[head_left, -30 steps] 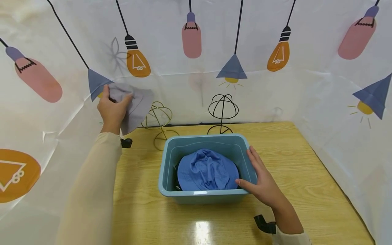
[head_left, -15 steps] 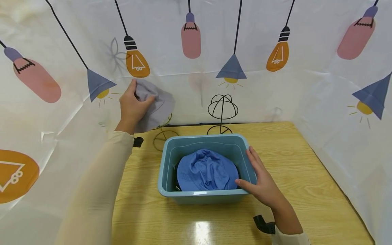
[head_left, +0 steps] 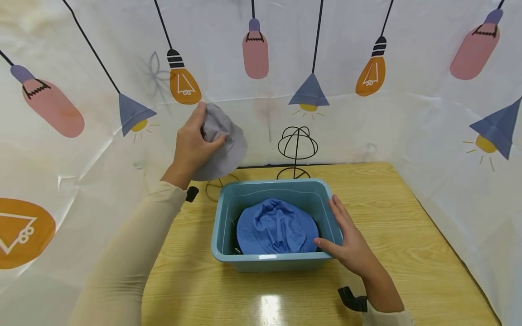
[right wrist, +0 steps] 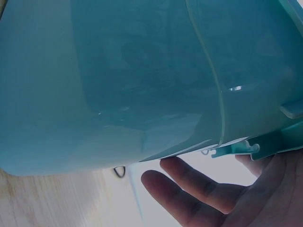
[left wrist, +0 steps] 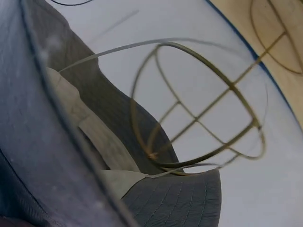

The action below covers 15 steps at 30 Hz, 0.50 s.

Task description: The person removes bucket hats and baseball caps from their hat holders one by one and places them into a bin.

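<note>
My left hand (head_left: 190, 147) grips a light grey bucket hat (head_left: 229, 156) by its crown, above the back left of the table. In the left wrist view, the hat's stitched brim (left wrist: 182, 198) is close to the dome of a gold wire hat stand (left wrist: 231, 87). The held hat hides most of that stand from the head view. My right hand (head_left: 350, 246) holds the right front corner of a teal plastic bin (head_left: 273, 257), its thumb over the rim and fingers along the outside. Inside the bin lies a crumpled blue bucket hat (head_left: 277, 226), with something dark partly hidden beneath it.
A black wire hat stand (head_left: 297, 149) stands behind the bin, near the table's back edge. The wooden table (head_left: 399, 235) meets white sheets (head_left: 432, 131) printed with lamps at the back and sides.
The left hand has carried the grey hat to the right, from beside the gold wire stand to in front of it. The right hand, bin and blue hat have stayed in place.
</note>
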Motion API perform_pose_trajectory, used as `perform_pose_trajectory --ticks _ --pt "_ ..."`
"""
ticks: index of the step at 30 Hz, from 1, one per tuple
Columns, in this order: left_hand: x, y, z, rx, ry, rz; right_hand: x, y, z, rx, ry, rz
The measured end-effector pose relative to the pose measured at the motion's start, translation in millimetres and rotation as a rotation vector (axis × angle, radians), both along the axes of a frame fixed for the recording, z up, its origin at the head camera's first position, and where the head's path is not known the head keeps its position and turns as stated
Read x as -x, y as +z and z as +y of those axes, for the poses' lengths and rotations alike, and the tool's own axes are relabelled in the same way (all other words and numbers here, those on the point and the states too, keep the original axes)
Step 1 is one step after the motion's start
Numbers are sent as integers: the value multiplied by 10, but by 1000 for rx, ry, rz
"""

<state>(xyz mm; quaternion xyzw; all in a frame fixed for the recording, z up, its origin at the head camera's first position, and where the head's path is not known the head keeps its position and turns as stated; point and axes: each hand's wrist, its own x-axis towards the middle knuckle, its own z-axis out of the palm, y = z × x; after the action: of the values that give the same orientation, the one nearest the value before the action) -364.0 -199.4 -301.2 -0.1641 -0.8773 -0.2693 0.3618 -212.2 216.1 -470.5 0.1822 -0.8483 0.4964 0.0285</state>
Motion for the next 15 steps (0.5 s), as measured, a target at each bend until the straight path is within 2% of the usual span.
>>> perform_pose_trajectory --ticks 7,15 --pt "-146 145 131 -12 -62 111 -9 7 -5 -8 -3 2" --pt "-400 339 307 1 -147 172 -14 16 -3 -1 4 7"
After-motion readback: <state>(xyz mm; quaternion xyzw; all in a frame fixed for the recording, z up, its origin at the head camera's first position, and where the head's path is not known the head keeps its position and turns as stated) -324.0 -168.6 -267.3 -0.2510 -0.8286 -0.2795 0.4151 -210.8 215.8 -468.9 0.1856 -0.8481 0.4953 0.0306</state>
